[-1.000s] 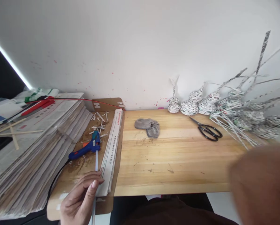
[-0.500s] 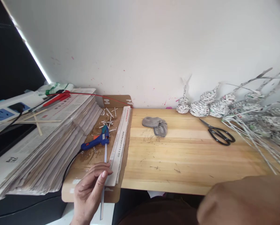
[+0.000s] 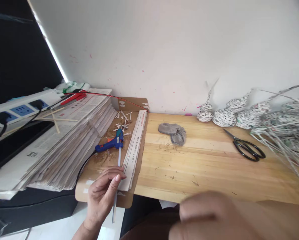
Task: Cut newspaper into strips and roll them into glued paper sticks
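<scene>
My left hand point(image 3: 105, 191) is over the front of a cardboard sheet point(image 3: 89, 196), its fingers closed round a clear glue stick point(image 3: 114, 208). That stick runs up to the back of a blue glue gun point(image 3: 109, 144), which lies on the cardboard. Just right of the fingers is a stack of folded newspaper strips point(image 3: 134, 150). My right hand point(image 3: 204, 216) is large and smeared by motion at the bottom, in front of the table's near edge; its fingers and anything in them cannot be made out.
Piled newspapers point(image 3: 71, 150) and a power strip point(image 3: 26, 106) stand at the left. On the wooden table point(image 3: 169, 170) lie a grey cloth point(image 3: 173, 132) and black scissors point(image 3: 246, 148). Woven paper gourds point(image 3: 224, 117) and loose paper strands point(image 3: 284, 153) are at the right.
My right hand has moved left and further into view. The whole scene has shifted slightly in the picture, mostly rightwards. My left hand keeps its hold on the glue stick.
</scene>
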Demonstrator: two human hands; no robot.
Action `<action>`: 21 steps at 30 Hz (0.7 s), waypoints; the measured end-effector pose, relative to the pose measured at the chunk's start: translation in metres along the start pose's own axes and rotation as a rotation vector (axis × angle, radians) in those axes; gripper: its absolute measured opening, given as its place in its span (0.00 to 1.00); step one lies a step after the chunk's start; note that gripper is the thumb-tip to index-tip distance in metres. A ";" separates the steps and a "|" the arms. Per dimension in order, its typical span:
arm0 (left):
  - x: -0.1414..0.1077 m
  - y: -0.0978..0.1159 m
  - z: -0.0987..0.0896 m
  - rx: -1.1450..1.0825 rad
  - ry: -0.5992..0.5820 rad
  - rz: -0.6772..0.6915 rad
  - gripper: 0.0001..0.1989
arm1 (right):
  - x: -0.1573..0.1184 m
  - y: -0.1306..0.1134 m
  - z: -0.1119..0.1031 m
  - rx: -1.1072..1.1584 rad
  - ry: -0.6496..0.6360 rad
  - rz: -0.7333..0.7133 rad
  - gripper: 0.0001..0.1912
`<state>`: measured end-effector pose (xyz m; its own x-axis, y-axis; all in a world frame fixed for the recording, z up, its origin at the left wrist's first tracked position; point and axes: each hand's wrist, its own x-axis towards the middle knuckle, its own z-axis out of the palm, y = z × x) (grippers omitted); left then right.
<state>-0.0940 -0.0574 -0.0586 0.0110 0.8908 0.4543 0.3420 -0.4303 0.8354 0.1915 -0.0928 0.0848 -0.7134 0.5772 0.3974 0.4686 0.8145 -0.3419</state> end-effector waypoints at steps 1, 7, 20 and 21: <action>0.000 0.000 0.000 -0.006 0.003 -0.004 0.07 | 0.016 0.014 0.001 -0.018 -0.077 -0.048 0.20; -0.002 -0.003 0.001 -0.137 0.059 -0.022 0.14 | 0.030 0.154 0.045 -0.446 -0.084 0.501 0.27; 0.002 0.011 -0.013 -0.003 -0.073 0.003 0.08 | 0.035 0.231 0.038 -0.621 -0.043 0.971 0.33; 0.002 0.014 -0.018 0.089 -0.134 0.063 0.10 | 0.035 0.233 0.036 -0.602 -0.021 0.992 0.35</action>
<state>-0.1065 -0.0644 -0.0406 0.1581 0.8766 0.4545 0.4182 -0.4764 0.7734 0.2568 0.1153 -0.0115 0.1003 0.9811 0.1657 0.9948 -0.0961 -0.0330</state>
